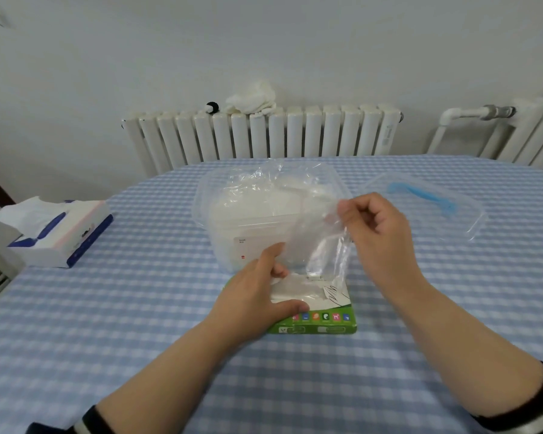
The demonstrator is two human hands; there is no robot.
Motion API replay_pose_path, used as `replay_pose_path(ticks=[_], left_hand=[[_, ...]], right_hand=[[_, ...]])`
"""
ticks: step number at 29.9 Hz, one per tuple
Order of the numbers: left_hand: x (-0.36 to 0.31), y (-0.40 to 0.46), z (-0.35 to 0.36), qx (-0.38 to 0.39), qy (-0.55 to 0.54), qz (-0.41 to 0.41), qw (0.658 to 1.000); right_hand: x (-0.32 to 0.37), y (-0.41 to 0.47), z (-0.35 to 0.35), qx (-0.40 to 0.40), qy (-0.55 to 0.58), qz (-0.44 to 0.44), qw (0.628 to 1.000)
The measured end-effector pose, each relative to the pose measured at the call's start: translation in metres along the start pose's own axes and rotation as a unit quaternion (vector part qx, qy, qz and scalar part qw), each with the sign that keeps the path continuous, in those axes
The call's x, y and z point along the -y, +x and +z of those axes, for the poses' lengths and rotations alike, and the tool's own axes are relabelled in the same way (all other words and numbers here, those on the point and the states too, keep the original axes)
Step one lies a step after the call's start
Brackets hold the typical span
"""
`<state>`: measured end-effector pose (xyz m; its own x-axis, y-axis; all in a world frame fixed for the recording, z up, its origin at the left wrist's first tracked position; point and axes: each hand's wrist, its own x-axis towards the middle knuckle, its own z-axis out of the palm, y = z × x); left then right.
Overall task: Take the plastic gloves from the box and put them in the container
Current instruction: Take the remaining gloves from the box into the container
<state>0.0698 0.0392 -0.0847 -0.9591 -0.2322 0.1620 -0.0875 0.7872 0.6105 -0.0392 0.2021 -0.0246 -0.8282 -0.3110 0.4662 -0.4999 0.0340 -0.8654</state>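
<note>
A green and white box (318,311) lies flat on the blue checked tablecloth (138,308) and serves as the reference for everything else. The left hand (257,296) rests on the box's left part, thumb pressed along its near edge and fingers loosely curved over the opening, where white plastic shows. Whether those fingers actually pinch the plastic is hard to tell, since the film is thin and blurred.

Above the box and slightly to its right, the right hand (375,227) is raised with its fingers curled, thumb and forefinger pinching a clear plastic glove (323,249) that hangs down toward the opening of the box. Just behind the box stands the clear container (232,214), open at the top, with more crumpled transparent gloves (264,195) piled inside and rising above its rim.

Behind and to the right of the box, well apart from it, lies a clear lid (430,208) with a blue handle. Far to the box's left sits a tissue pack (57,233). Beyond the table, behind the box, a white radiator (264,133) lines the wall.
</note>
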Motion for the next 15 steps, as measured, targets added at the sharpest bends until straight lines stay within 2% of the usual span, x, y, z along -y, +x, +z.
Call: replay_pose_path(ticks=[2,4,6,7,10,13,15], left_hand=[[0.001,0.0,0.001,-0.008,-0.017,-0.001,1.0],[-0.002,-0.001,-0.002,-0.078,-0.061,0.024,0.995],[-0.011,-0.001,-0.01,-0.16,-0.138,0.048,0.976],[-0.019,0.0,-0.015,-0.176,-0.185,0.053,0.965],[-0.043,0.008,-0.028,-0.149,-0.29,0.037,0.945],[-0.066,0.017,-0.036,-0.111,-0.336,-0.001,0.935],[-0.077,0.022,-0.036,-0.089,-0.407,-0.025,0.909]], right_hand=[[0.007,0.003,-0.006,-0.022,0.031,-0.001,0.999],[0.01,0.004,-0.009,-0.03,0.036,-0.003,0.999],[0.011,0.004,-0.01,-0.03,0.037,0.0,0.999],[0.012,0.005,-0.009,-0.026,0.032,0.003,0.999],[0.013,0.004,-0.008,-0.011,0.01,0.01,1.0],[0.014,0.003,-0.008,-0.022,0.001,0.013,1.0],[0.016,0.002,-0.009,-0.045,-0.006,0.006,0.999]])
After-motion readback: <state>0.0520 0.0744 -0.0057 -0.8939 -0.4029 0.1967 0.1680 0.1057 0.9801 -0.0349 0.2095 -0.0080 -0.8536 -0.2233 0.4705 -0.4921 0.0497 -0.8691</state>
